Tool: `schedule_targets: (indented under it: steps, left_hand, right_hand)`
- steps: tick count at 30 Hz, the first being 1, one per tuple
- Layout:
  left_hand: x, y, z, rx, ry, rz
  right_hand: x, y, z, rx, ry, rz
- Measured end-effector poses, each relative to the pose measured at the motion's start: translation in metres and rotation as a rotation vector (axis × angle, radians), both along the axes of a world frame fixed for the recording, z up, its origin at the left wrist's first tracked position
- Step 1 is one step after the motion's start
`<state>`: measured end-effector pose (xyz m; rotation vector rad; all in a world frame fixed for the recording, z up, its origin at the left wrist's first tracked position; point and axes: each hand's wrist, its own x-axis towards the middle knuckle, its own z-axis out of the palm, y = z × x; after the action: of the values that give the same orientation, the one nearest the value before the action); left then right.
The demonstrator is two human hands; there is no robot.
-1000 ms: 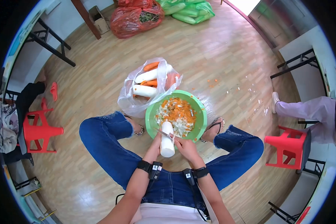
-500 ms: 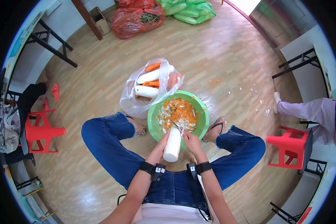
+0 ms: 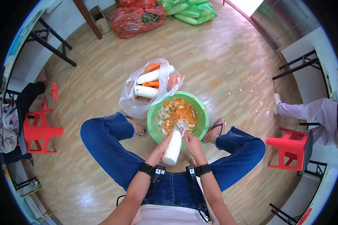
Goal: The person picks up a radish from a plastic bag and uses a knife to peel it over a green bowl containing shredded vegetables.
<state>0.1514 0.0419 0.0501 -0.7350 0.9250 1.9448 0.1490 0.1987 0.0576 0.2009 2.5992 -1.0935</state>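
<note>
The white radish (image 3: 172,147) lay between your two hands, its long axis running from just above your lap forward to the near rim of the green basin (image 3: 204,112), the far end tipped slightly to your right. Your left hand (image 3: 161,145) was at its left flank, fingers curled around the middle and clamped on it. Your right hand (image 3: 192,141) sat just right of the far end, closed around a small blade (image 3: 178,128), knife or peeler I could not tell, whose tip met the radish's top over the orange and white shavings (image 3: 178,111). The plastic bag (image 3: 133,103) of radishes and carrots touched the basin's far left side.
</note>
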Motion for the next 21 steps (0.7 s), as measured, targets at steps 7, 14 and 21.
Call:
schedule_targets:
  steps: [7, 14, 21]
  left_hand:
    - [-0.004, 0.0, 0.005, -0.022, -0.02, 0.089]
    - [-0.001, 0.003, 0.008, -0.017, -0.009, 0.059]
    - [-0.007, 0.001, 0.005, 0.024, -0.025, 0.163]
  right_hand:
    - [0.0, -0.005, 0.008, -0.028, -0.008, -0.015]
    - [-0.005, 0.001, -0.01, 0.09, -0.006, -0.043]
    - [0.005, 0.008, -0.05, -0.05, 0.142, -0.181]
